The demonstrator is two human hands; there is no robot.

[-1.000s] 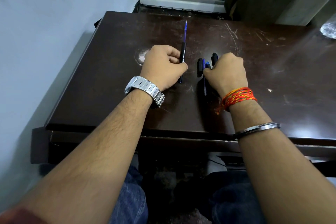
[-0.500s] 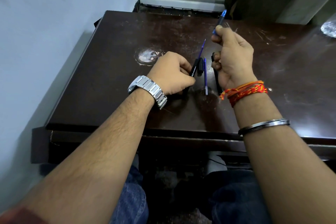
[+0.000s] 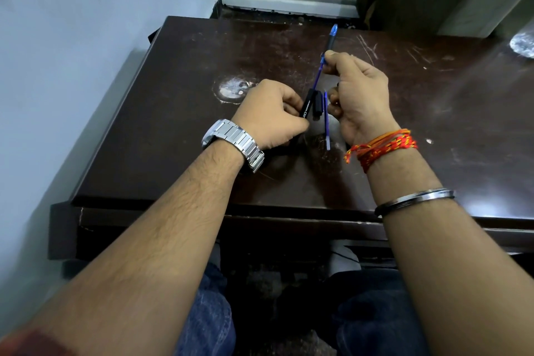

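Observation:
My left hand (image 3: 268, 115) grips a black pen barrel (image 3: 307, 107), tilted up to the right, with a thin blue refill (image 3: 317, 76) sticking out of its far end. My right hand (image 3: 361, 95) is raised above the table and pinches a short black pen piece with a blue tip (image 3: 331, 37) between thumb and fingers. The refill's tip reaches close to my right thumb. A black cap (image 3: 318, 105) and a loose blue refill (image 3: 326, 124) lie on the dark table between my hands.
The scratched dark brown table (image 3: 173, 139) has a worn white spot (image 3: 231, 88) left of my left hand. A pale wall runs along the left, a window frame stands at the back. A shiny patch (image 3: 523, 43) shows at the far right edge.
My right hand rose off the table with the blue-tipped pen piece. My left hand shifted right and tilted the black barrel, so its refill points toward my right hand.

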